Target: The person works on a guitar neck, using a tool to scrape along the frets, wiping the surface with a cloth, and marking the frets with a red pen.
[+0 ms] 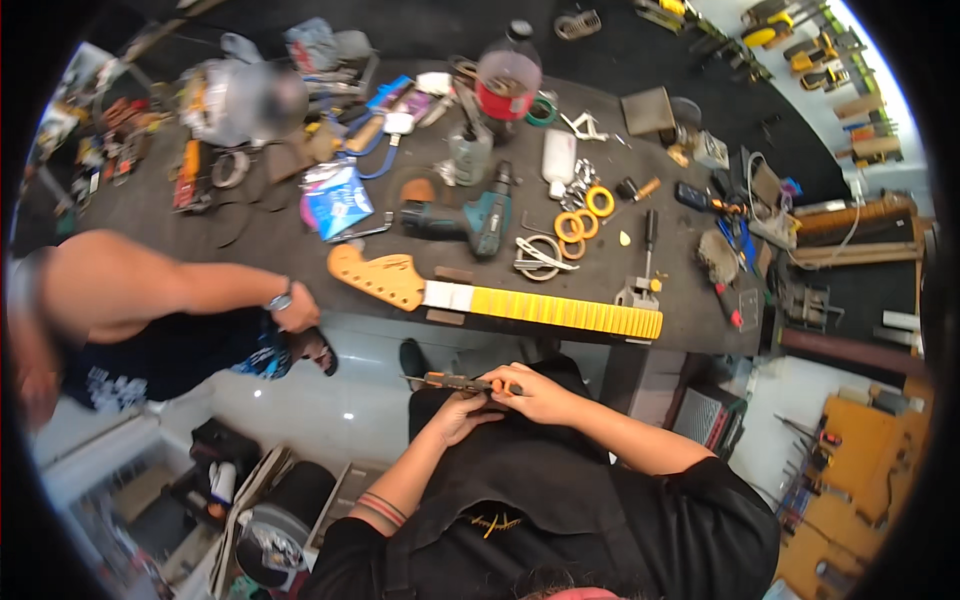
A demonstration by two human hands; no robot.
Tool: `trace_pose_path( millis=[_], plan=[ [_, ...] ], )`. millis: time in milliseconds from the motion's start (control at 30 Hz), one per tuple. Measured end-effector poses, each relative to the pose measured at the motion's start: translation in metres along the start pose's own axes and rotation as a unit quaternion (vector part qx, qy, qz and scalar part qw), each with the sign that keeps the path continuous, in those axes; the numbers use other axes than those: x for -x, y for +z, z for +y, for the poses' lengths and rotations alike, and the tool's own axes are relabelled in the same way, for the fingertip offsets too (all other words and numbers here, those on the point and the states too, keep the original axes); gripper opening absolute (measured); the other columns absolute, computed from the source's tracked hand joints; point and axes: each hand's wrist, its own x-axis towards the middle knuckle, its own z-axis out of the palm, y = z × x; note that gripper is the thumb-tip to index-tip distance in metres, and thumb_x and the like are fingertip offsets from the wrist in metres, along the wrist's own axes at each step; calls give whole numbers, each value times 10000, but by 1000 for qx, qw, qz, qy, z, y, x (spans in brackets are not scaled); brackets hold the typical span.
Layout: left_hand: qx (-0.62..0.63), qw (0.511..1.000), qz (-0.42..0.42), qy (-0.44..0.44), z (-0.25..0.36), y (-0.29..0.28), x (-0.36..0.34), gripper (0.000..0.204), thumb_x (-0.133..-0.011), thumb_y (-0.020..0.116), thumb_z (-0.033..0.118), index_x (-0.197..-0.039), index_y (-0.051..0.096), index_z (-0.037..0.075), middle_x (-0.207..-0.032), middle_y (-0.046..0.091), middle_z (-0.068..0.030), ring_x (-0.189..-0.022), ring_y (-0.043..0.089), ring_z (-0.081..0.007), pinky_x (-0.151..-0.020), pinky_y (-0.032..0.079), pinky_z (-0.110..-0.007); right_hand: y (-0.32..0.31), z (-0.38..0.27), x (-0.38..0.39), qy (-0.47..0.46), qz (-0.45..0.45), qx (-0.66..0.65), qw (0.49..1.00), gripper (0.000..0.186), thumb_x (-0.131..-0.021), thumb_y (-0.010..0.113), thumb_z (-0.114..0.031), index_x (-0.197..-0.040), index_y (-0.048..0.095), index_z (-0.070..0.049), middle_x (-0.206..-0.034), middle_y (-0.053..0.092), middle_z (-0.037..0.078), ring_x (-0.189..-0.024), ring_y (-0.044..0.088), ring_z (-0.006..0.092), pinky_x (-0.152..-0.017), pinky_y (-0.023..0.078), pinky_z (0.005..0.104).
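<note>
Close to my body, just off the bench's near edge, my left hand [466, 416] is closed round a slim dark-and-orange hand tool [453, 382] whose narrow end points left. My right hand [532, 394] pinches at the tool's right end; whether it holds a second small thing there is hidden by the fingers. On the bench ahead lies a guitar neck [383, 277] with a pale wooden headstock to the left. Yellow tape strips [560, 310] cover its fretboard, and the right end rests by a small metal clamp or vise [638, 292].
A cordless drill [487, 222], yellow tape rolls [571, 227], a white bottle [559, 160] and a large soda bottle [507, 80] stand or lie on the dark bench [610, 180]. To the left is another person's arm [170, 285], hand near the bench edge. Tools hang at right.
</note>
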Motion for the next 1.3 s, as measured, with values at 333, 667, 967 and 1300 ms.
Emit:
trace_pose_path(
  millis=[333,667,967,1300],
  plan=[
    [-685,692,11,-228,-97,-189,-224,809,-1003,499,660,-1524,484,42,-1511,537,-221,-1423,470,-384,-1159,388,-449,13,225,-12,250,213,-30,944,372,-990,671,-220,-1248,605,39,-1190,656,225,-1048,642,343,-915,500,418],
    [-800,571,-169,-72,-71,-168,-285,581,-966,592,454,-1278,653,-31,-1240,652,-336,-1170,650,-433,-989,480,-483,-15,338,-5,128,449,-357,809,412,-1055,484,-155,-1413,554,36,-1448,569,218,-1347,527,297,-1111,416,386],
    [-876,467,-119,-10,-26,-181,-371,489,-984,576,374,-1253,655,-27,-1203,668,-308,-1139,660,-422,-969,492,-471,-56,418,-68,-78,603,-172,775,325,-977,619,-76,-1287,617,21,-1200,693,186,-1138,645,320,-1013,503,426],
    [-794,592,3,137,-6,-109,-327,256,-1003,566,160,-1167,676,-4,-1181,676,-240,-1081,661,-380,-916,519,-433,-46,380,44,-148,539,-685,467,235,-1094,522,-358,-1156,611,-149,-1111,647,18,-1095,621,197,-946,558,419]
  ],
)
